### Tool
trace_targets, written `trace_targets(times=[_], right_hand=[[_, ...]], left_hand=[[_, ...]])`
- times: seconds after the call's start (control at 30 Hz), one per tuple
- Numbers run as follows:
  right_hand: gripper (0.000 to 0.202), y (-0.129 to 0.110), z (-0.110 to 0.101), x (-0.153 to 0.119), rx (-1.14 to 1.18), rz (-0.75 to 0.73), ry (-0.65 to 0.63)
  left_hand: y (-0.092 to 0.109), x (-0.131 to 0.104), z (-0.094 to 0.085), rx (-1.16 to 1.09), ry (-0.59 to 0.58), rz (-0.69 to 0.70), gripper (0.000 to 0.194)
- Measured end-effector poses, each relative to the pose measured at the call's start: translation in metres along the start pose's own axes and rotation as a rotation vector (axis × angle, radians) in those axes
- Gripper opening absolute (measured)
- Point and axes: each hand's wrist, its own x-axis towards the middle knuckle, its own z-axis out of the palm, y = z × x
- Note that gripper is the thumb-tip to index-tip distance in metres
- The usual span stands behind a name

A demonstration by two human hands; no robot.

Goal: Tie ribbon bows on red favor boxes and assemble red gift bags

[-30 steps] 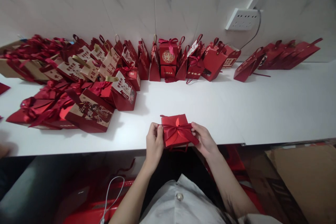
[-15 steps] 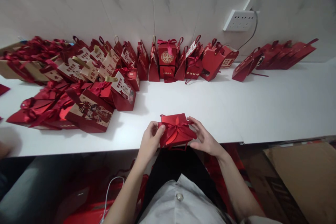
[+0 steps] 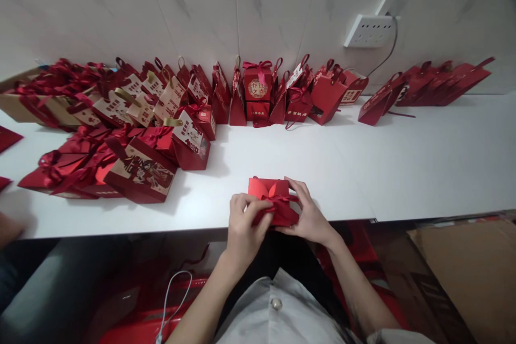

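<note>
A red gift box with petal-like top flaps sits at the table's front edge, right before me. Across its top lies a dark red ribbon tied in a bow. My left hand reaches over the box from the left, thumb and fingers pinched on the ribbon near the knot. Around the box's right side curls my right hand, its thumb low at the front and fingers at the far corner, steadying the box. The box's lower left part is hidden behind my left hand.
Several finished-looking red gift boxes crowd the left of the white table. More stand along the wall. A cardboard box of ribboned pieces sits far left. Another person's hand shows at the left edge. A power strip hangs on the wall.
My left hand has moved from the box's left side onto the bow and pinches the ribbon. My right hand has closed in on the box's right side.
</note>
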Motion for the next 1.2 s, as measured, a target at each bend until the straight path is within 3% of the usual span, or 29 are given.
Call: trace_targets(times=[0.13,0.23,0.5,0.93,1.03,1.13,1.2], right_hand=[[0.097,-0.012,-0.002,-0.003,-0.119,-0.14,0.175],[0.095,-0.021,-0.006,-0.004,-0.181,-0.235,0.239],[0.088,-0.033,-0.009,-0.008,-0.205,-0.293,0.269],[0.092,-0.036,-0.01,-0.009,-0.211,-0.285,0.257],[0.095,-0.034,-0.011,-0.011,-0.228,-0.263,0.238],[0.097,-0.033,-0.013,-0.014,-0.24,-0.225,0.196],[0.096,-0.034,-0.013,-0.016,-0.245,-0.215,0.172]], left_hand=[[0.007,-0.007,0.001,0.119,0.103,0.259,0.016],[0.017,-0.006,0.002,0.147,0.171,0.342,0.013],[0.035,0.005,-0.004,0.128,0.225,0.362,0.012],[0.034,0.001,-0.007,0.062,0.203,0.363,0.01],[0.028,0.001,-0.009,-0.092,0.226,0.225,0.01],[0.018,0.011,-0.014,-0.331,0.255,-0.169,0.006],[0.01,0.018,-0.018,-0.467,0.169,-0.473,0.008]])
